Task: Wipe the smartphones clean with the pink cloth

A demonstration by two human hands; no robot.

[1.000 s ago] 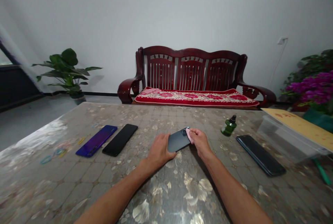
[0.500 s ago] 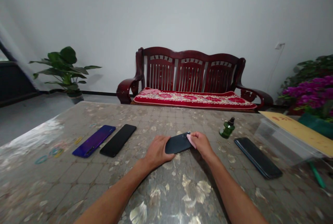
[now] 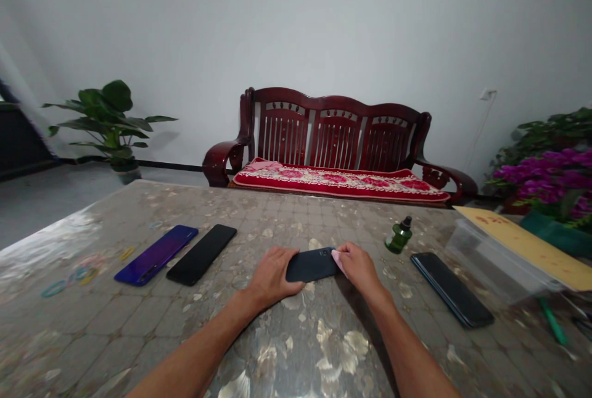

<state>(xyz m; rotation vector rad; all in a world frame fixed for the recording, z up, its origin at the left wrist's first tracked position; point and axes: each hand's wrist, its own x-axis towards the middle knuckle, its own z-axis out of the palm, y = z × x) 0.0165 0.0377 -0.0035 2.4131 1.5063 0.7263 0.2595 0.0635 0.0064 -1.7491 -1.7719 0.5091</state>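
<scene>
Left hand: the left hand [image 3: 272, 274] is clamped over the near-left end of a dark slate-grey smartphone [image 3: 309, 264], with the fingers [image 3: 283, 260] curled over its edge. Looks to me like it's pinning the thing so it doesn't skate around.
Right hand: the right hand [image 3: 358, 265] has its fingers pinched shut on a small pink wiping cloth [image 3: 339, 258], pressed against the phone's far-right corner, right by the camera bump.
Phone position: lying back-up and pretty much flat on the mottled brown glossy tabletop [image 3: 296, 348], dead centre between both hands and touching both.
Off to the right: a little green glass bottle with a black cap [image 3: 398, 236] stands near the right hand, and a black slab phone [image 3: 451, 289] lies beyond it.
Off to the left: a shiny purple-blue phone [image 3: 155, 255] and a matte black phone [image 3: 202, 253] lie side by side, well apart from the hands.
</scene>
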